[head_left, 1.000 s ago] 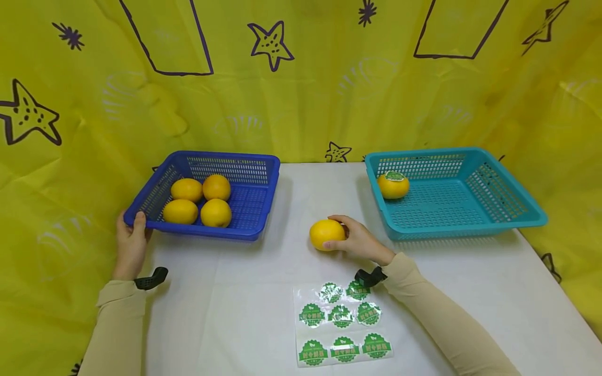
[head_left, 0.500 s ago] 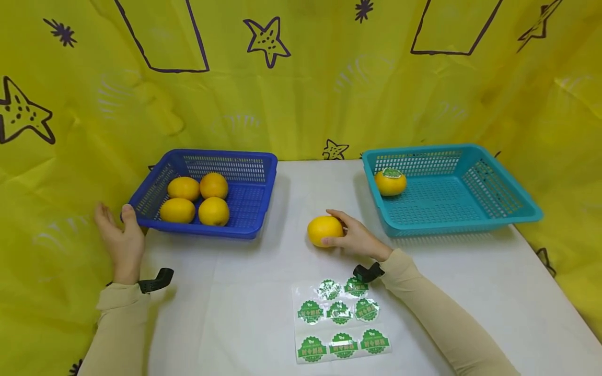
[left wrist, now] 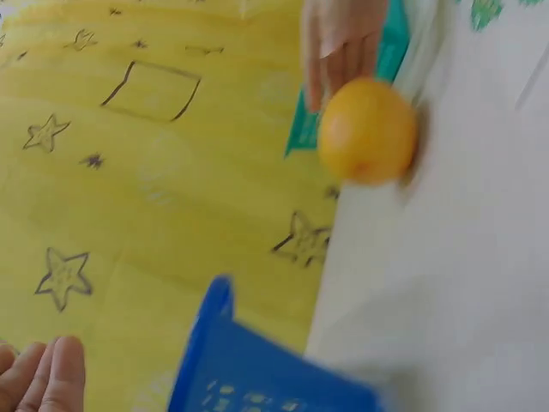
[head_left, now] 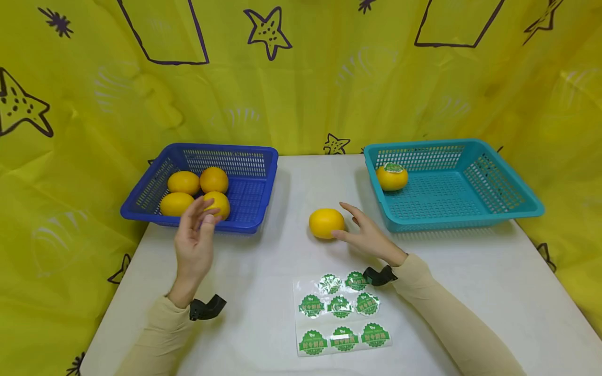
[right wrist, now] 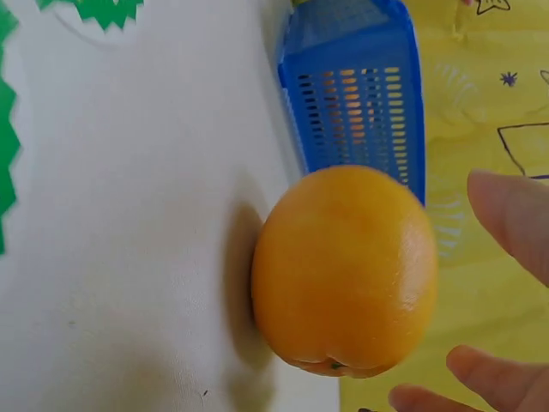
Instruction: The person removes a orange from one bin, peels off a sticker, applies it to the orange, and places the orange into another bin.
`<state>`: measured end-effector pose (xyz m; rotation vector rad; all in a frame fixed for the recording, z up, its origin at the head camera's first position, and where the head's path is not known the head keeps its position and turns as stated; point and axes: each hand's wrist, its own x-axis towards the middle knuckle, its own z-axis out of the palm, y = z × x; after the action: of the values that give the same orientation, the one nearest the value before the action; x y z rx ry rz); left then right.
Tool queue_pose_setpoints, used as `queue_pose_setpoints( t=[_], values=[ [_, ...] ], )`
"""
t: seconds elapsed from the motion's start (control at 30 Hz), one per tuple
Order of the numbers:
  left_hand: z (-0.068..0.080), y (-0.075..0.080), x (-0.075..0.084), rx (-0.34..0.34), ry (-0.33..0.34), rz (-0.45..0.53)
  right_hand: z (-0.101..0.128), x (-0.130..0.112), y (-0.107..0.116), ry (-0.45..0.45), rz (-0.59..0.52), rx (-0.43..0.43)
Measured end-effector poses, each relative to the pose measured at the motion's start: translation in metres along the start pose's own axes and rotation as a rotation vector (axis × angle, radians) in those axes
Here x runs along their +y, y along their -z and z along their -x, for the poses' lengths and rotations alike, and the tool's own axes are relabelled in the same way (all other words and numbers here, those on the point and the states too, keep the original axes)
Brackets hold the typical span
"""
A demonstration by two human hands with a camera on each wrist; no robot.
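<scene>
A single orange (head_left: 326, 223) rests on the white table between the two baskets. My right hand (head_left: 369, 237) is beside it with thumb and fingers spread. In the right wrist view, the fingers (right wrist: 519, 219) stand apart from the orange. My left hand (head_left: 194, 248) is raised in front of the blue basket (head_left: 246, 196), fingers loosely bent, holding nothing. It overlaps one of several oranges (head_left: 183, 183) in that basket. Inside the teal basket (head_left: 442, 196) at the right lies an orange with a green sticker (head_left: 392, 167) on top.
A sheet of round green stickers (head_left: 340, 307) lies on the table near the front, below the orange. Behind the baskets hangs a yellow curtain (head_left: 301, 104) with star drawings. Each wrist wears a black camera mount (head_left: 207, 307).
My left hand has let go of the blue basket's left corner and moved right, in front of it. My right hand has released the orange and opened away from it.
</scene>
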<state>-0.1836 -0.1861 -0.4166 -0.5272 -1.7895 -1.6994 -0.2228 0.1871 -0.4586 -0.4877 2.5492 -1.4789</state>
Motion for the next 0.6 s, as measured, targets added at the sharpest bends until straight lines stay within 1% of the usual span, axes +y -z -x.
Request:
queue_pose_setpoints(
  t=[0.1,0.23,0.3,0.37,0.43,0.47,0.53,0.6],
  values=[
    [0.015,-0.015,-0.005,-0.142,0.086,0.012,0.015,-0.003,0.003,0.002,-0.002,0.027],
    [0.032,-0.033,-0.011,-0.295,0.214,0.01,0.034,-0.005,0.001,0.075,0.003,0.054],
    [0.04,-0.04,-0.015,-0.36,0.292,0.012,0.041,-0.005,-0.003,0.113,0.008,0.055],
    [0.047,-0.047,-0.018,-0.423,0.388,-0.003,0.048,-0.006,-0.008,0.135,0.008,0.042],
    [0.055,-0.053,-0.022,-0.501,0.47,-0.073,0.055,-0.006,-0.013,0.14,0.014,0.018],
    [0.058,-0.056,-0.024,-0.548,0.499,-0.111,0.057,-0.006,-0.016,0.139,0.019,0.002],
    [0.063,-0.062,-0.027,-0.646,0.525,-0.191,0.061,-0.005,-0.021,0.132,0.038,-0.037],
    [0.067,-0.067,-0.029,-0.734,0.526,-0.255,0.063,-0.005,-0.026,0.125,0.068,-0.077]
  ],
)
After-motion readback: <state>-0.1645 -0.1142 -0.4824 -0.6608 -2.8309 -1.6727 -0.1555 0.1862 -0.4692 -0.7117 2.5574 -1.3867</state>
